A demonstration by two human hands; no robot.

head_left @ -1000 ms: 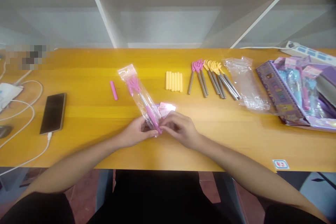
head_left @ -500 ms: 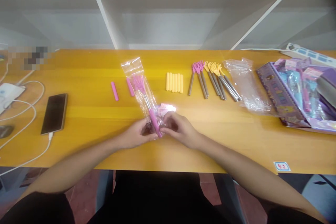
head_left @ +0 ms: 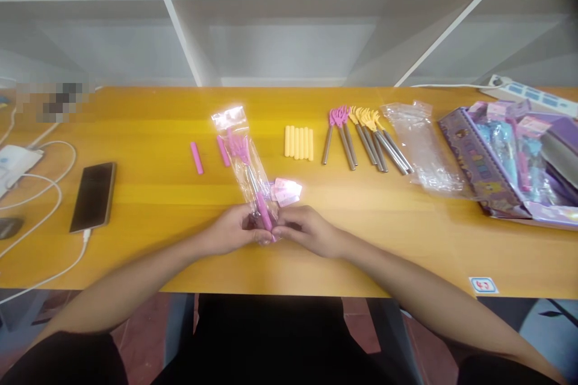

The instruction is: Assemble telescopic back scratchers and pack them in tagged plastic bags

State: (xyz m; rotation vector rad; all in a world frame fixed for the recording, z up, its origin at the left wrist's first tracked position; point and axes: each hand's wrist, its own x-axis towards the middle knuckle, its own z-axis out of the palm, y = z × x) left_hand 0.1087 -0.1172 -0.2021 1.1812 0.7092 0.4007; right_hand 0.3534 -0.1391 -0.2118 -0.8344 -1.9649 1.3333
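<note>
A clear plastic bag (head_left: 249,175) holds a pink claw-headed stick with a metal shaft and a pink handle (head_left: 263,210). My left hand (head_left: 232,230) grips the lower left side of the bag, thumb near the handle's end. My right hand (head_left: 307,230) pinches the bag's lower right edge, close to my left thumb. Just beyond my hands lie pink cards (head_left: 287,191). Two loose pink tubes (head_left: 197,157) rest further left, one partly beside the bag. Yellow tubes (head_left: 298,143) lie in a row behind the cards.
Metal sticks with pink and yellow claw heads (head_left: 365,138) lie right of centre, beside empty clear bags (head_left: 424,150). A purple box (head_left: 485,174) with packaged items stands at right. A phone (head_left: 93,197) and white cables are at left; white shelving (head_left: 289,42) rises behind.
My right fingers have come down and drawn in at the bag's lower end, uncovering more of the pink cards. The bag's top has shifted slightly down.
</note>
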